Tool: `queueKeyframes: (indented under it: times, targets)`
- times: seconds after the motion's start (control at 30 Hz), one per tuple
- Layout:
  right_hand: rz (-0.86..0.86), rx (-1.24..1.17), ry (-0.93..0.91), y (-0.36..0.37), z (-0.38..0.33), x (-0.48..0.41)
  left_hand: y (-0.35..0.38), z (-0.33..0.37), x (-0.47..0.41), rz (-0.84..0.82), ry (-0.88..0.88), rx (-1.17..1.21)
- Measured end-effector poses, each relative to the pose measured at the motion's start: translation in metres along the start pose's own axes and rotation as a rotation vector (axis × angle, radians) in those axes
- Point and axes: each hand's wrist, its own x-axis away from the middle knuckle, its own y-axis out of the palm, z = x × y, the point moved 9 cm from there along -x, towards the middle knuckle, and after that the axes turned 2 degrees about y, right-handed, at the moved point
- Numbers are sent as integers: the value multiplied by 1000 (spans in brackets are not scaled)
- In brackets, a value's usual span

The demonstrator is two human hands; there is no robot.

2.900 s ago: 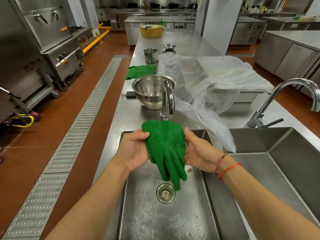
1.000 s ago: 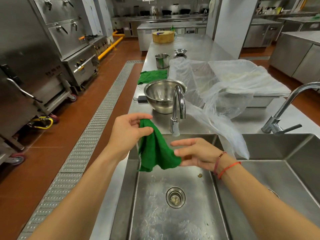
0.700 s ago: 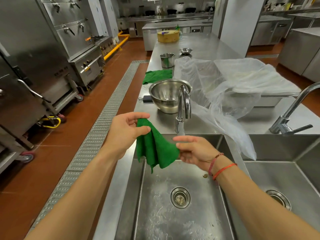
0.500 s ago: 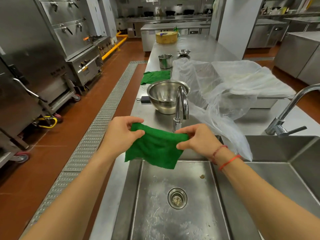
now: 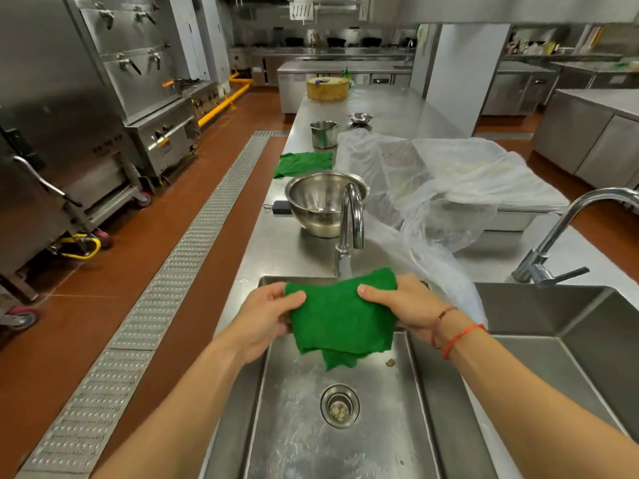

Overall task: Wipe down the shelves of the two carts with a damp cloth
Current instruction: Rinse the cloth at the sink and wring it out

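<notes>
A green cloth (image 5: 340, 319) hangs folded between both hands above the left sink basin (image 5: 345, 437), just in front of the curved faucet (image 5: 351, 223). My left hand (image 5: 266, 316) pinches its left upper edge with thumb on top. My right hand (image 5: 406, 305) grips the right upper edge, thumb over the front. A lower layer of the cloth droops toward the drain (image 5: 339, 405). No water stream is visible from the faucet. A wheeled steel cart (image 5: 52, 216) stands at the far left across the aisle.
Behind the faucet sits a steel bowl (image 5: 323, 202), a second green cloth (image 5: 304, 163), a small pot (image 5: 323, 133) and a clear plastic sheet (image 5: 432, 195) over a tray. A second basin (image 5: 560, 333) with its faucet (image 5: 567, 233) lies right. A floor drain grate (image 5: 173, 271) runs along the aisle.
The cloth went from bunched in my left hand to stretched between both hands, and is now folded over. Both hands have moved slightly right, over the basin.
</notes>
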Motion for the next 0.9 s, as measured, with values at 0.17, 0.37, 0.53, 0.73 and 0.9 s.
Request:
queueKeyframes:
  times: [0.17, 0.37, 0.53, 0.73, 0.9]
  targets:
    - [42, -53, 133, -12, 23, -3, -6, -7, -5, 143, 40, 9]
    - [12, -51, 98, -18, 25, -5, -13, 9, -2, 304, 172, -200]
    - [38, 694, -96, -17, 2, -7, 12, 11, 0, 82, 159, -719]
    - [-26, 544, -118, -12, -4, -8, -2, 15, 8, 196, 198, -692]
    - [-115, -122, 197, 18, 32, -24, -27, -5, 5, 266, 52, -158]
